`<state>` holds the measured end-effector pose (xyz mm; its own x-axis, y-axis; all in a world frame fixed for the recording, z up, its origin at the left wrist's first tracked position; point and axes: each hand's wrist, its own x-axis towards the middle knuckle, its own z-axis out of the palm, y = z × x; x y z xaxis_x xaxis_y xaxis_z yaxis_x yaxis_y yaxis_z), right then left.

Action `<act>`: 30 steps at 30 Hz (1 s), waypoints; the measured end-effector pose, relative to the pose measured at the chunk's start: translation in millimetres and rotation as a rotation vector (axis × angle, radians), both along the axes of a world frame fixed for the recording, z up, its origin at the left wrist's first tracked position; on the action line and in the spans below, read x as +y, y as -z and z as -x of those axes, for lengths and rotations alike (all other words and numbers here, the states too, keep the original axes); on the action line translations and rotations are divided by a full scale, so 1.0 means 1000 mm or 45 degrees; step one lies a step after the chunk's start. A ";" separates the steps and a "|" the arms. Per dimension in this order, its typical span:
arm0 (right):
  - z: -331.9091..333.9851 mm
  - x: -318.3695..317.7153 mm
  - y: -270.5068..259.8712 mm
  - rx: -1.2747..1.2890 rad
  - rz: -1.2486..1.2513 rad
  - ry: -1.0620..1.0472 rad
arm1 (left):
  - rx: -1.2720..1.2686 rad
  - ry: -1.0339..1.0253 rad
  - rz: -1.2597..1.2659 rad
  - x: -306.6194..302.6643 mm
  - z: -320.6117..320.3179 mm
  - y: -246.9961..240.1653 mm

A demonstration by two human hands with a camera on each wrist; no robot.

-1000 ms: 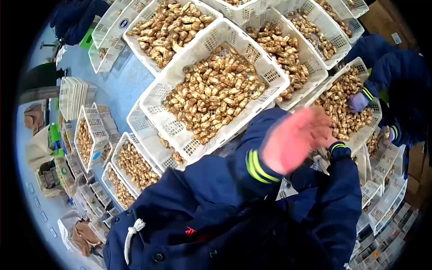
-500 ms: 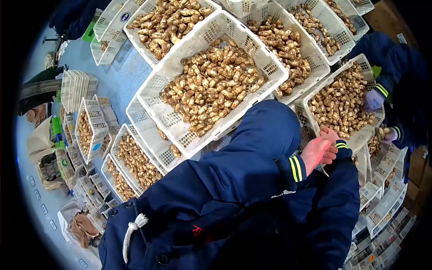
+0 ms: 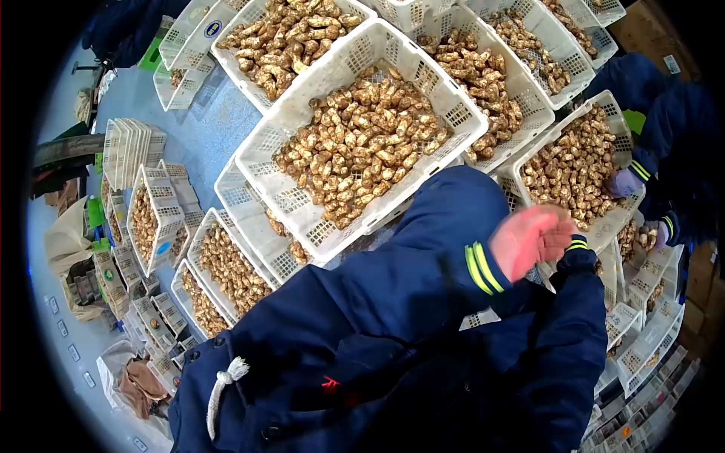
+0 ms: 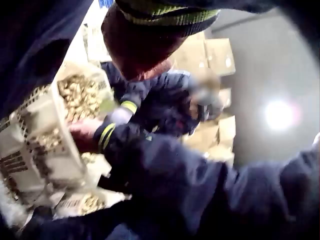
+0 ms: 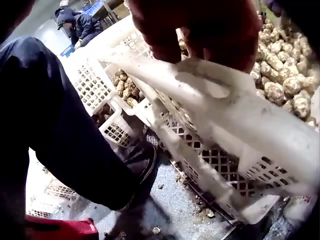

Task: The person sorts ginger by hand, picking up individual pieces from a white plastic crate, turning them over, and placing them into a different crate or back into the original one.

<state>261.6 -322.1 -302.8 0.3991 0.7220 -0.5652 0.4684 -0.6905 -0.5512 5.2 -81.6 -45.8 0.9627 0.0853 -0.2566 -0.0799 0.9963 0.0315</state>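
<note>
Left hand: The left hand [image 3: 530, 240] is blurred, its fingers extended close together, beside the right-hand crate [image 3: 621, 143].
Right hand: The right hand [image 5: 200, 30] is at that crate's rim, fingers pointing down; whether they pinch anything, I cannot tell.
Produce: Knobbly brown-and-cream pieces [image 3: 575, 167] are heaped inside the crate.
Other person: A gloved hand [image 3: 625, 183] touches the heap from the far side.
Around: A large white crate [image 3: 291, 202], also holding pieces, sits to the left, among more filled crates.

Brown cloth [image 3: 141, 385] on pale bag [image 3: 112, 362], near left; 1 nested crate stack [image 3: 127, 153], left; cardboard [image 3: 642, 38], far right.
</note>
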 end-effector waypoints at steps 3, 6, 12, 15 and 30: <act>0.041 0.057 -0.114 0.073 0.066 0.470 | 0.125 -0.327 -0.703 0.119 0.038 -0.037; 0.031 0.057 -0.135 -0.085 0.063 0.470 | 0.670 -0.673 -1.447 0.232 0.107 0.035; 0.005 0.052 -0.142 0.056 -0.041 0.530 | 1.494 0.234 -2.545 0.270 0.195 0.173; 0.023 0.068 -0.181 0.151 -0.038 0.632 | 1.647 0.452 -2.869 0.259 0.178 0.170; 0.041 0.053 -0.230 0.141 -0.245 0.726 | 0.716 -0.140 -0.913 0.233 0.165 0.097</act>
<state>220.5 -269.2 -73.0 0.6989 0.5051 -0.5063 -0.0131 -0.6988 -0.7152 -159.9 151.1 -143.0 0.6893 0.4884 -0.5350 0.0411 0.7110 0.7020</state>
